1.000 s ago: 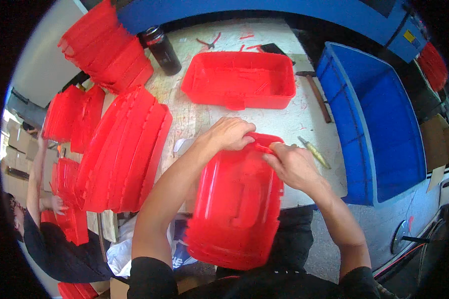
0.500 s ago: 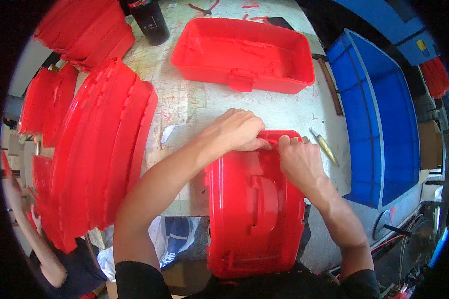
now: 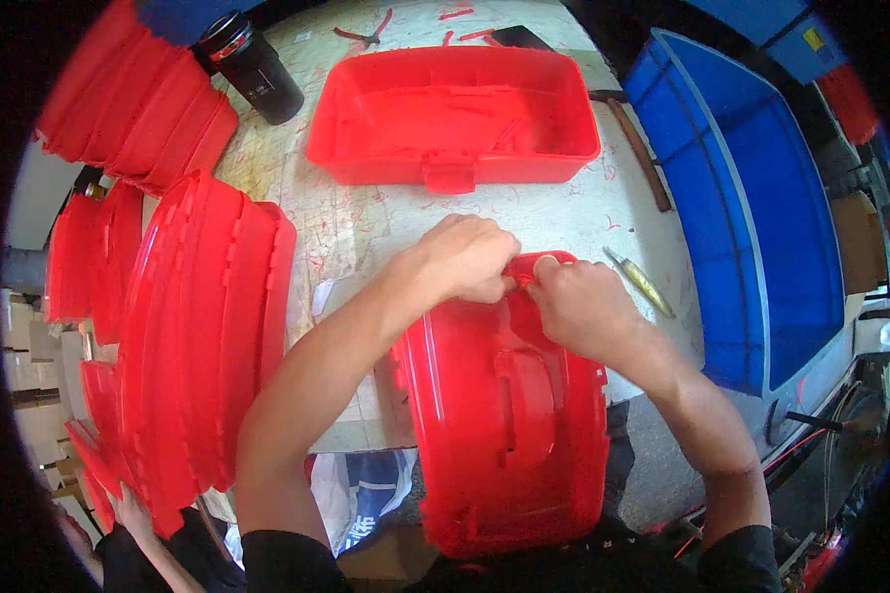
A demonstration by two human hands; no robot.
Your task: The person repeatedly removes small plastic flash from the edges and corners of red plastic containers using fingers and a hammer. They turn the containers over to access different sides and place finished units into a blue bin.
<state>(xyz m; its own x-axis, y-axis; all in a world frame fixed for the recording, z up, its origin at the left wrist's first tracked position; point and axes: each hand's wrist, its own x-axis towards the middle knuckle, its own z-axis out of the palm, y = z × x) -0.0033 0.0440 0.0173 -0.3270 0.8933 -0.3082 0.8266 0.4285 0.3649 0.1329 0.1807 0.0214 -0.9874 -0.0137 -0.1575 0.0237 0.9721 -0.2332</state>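
A glossy red plastic box lid (image 3: 455,395) with a raised handle part (image 3: 529,405) in its middle stretches lengthwise from the table edge toward my body. At its far end my left hand (image 3: 468,259) is closed, thumb side against the rim. My right hand (image 3: 585,308) is closed on the same end, its thumb and fingers pressed close to the left hand's fingertips. Whatever small part lies between the fingertips is hidden. Beyond my hands sits an open red tool box (image 3: 366,170) with a latch at its front and small red scraps inside.
Stacked red lids (image 3: 203,336) and red boxes (image 3: 138,99) line the left side. At right stand a large blue crate (image 3: 707,237), a hammer (image 3: 643,158) and a yellowish-handled knife (image 3: 643,282). A black cup (image 3: 257,74) and pliers (image 3: 366,38) lie farther back. A co-worker's hand (image 3: 133,514) touches the left stack.
The view has shifted a little. My hands stay at the lid's far end, the right one turned slightly lower and closer to the left. The co-worker's arm has moved to the stack.
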